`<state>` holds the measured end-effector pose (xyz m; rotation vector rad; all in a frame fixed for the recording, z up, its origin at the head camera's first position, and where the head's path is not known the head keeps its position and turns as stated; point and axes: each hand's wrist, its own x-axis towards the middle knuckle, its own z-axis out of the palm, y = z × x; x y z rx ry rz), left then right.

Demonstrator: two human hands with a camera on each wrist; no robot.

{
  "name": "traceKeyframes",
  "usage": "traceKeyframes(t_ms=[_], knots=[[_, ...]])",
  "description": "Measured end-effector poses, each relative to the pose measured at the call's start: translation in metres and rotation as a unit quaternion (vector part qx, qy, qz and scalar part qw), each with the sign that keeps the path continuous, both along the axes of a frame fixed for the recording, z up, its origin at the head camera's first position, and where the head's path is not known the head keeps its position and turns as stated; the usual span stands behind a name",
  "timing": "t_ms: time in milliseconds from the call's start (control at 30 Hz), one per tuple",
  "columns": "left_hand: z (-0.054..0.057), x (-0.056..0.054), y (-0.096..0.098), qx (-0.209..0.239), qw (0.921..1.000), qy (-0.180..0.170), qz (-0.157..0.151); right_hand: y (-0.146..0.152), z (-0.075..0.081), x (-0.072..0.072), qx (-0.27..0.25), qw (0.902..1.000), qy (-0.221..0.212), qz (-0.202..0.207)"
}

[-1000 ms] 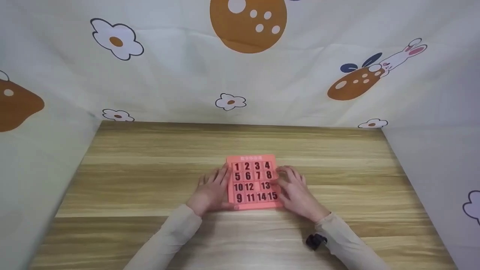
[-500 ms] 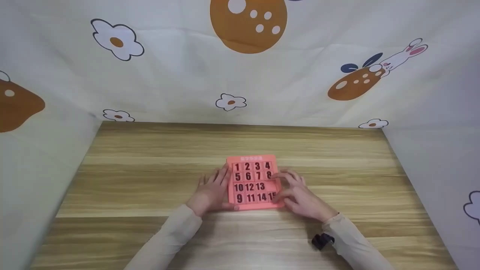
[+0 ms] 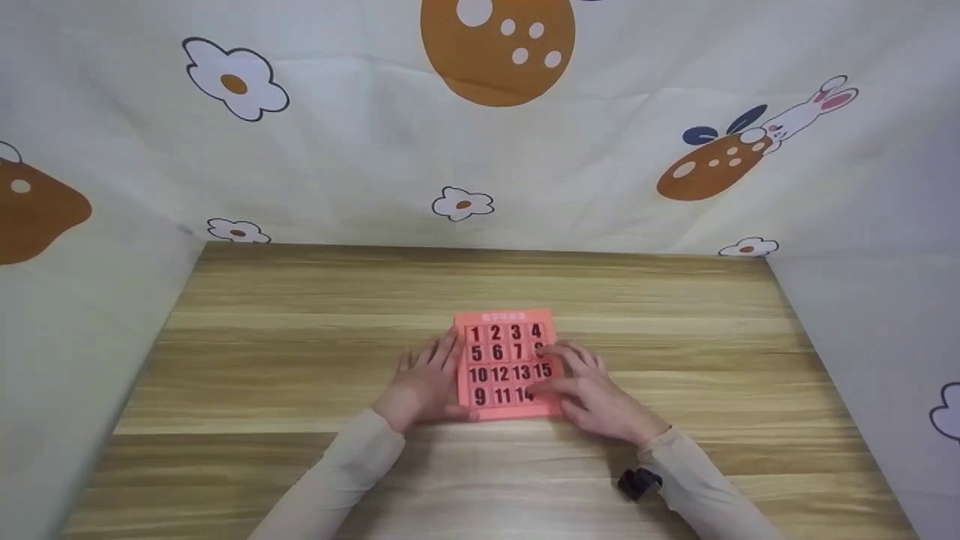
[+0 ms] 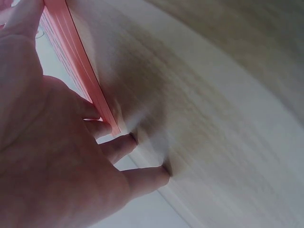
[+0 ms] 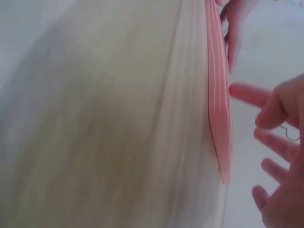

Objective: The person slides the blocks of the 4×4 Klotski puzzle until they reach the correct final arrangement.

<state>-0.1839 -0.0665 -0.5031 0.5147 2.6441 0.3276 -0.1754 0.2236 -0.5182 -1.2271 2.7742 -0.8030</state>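
A pink number slide puzzle (image 3: 506, 413) lies flat on the wooden table, numbered tiles in its frame. The third row reads 10, 12, 13, 15; the bottom row shows 9, 11, 14, with an unfilled slot at the right end. Along the puzzle's left edge rests my left hand (image 3: 421, 386), its thumb at the lower left corner and its fingers spread; in the left wrist view some fingertips touch the table. My right hand (image 3: 602, 394) reaches over the right side, one fingertip at tile 14 and another partly covering tile 8. In the right wrist view its fingers (image 5: 249, 95) are extended.
The wooden table (image 3: 300, 300) extends around the puzzle. Pale cloth (image 3: 360, 150) printed with flowers, a rabbit and orange shapes encloses the back and both sides. A small black object (image 3: 637, 484) sits by the right sleeve.
Tile 13 has slid left beside 12. Tile 15 has moved up from the bottom right corner into the third row. My right fingers have moved further over the tiles; the left hand stays put.
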Motion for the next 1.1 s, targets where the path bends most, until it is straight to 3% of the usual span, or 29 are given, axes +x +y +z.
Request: traceKeyframes(t_ms=[133, 400, 767, 1100], knots=[[0.0, 0.0, 0.001, 0.001, 1.0, -0.003, 0.002, -0.002, 0.002, 0.003, 0.021, 0.9995, -0.007, 0.023], [0.001, 0.0, 0.001, 0.005, 0.9999, -0.009, 0.006, 0.001, 0.006, 0.002, -0.011, 0.9978, 0.025, -0.061], [0.0, -0.001, 0.002, -0.002, 1.0, -0.006, 0.001, -0.017, 0.001, 0.001, 0.059, 0.9962, 0.028, -0.058], [-0.001, -0.001, 0.0, 0.001, 1.0, -0.002, 0.001, -0.022, 0.005, 0.003, 0.015, 0.9984, 0.036, -0.042]])
